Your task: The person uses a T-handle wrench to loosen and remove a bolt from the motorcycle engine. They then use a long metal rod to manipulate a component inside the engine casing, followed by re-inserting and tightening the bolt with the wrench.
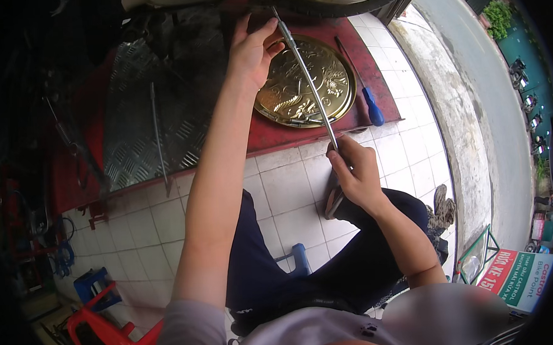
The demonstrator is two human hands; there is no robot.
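Note:
My left hand is at the upper fitting of a long metal rod tool, thumb against it and fingers partly curled, just below a tyre. My right hand is closed around the rod's lower end. Behind the rod lies a round gold embossed tray with small metal pieces along its near rim. A blue-handled screwdriver lies to its right on the red platform. Another slim metal tool lies on the dark tread plate at left.
Below the platform are white floor tiles and my bent legs. A red plastic stool and a blue one stand at lower left. A pavement and road run along the right, with signboards at lower right.

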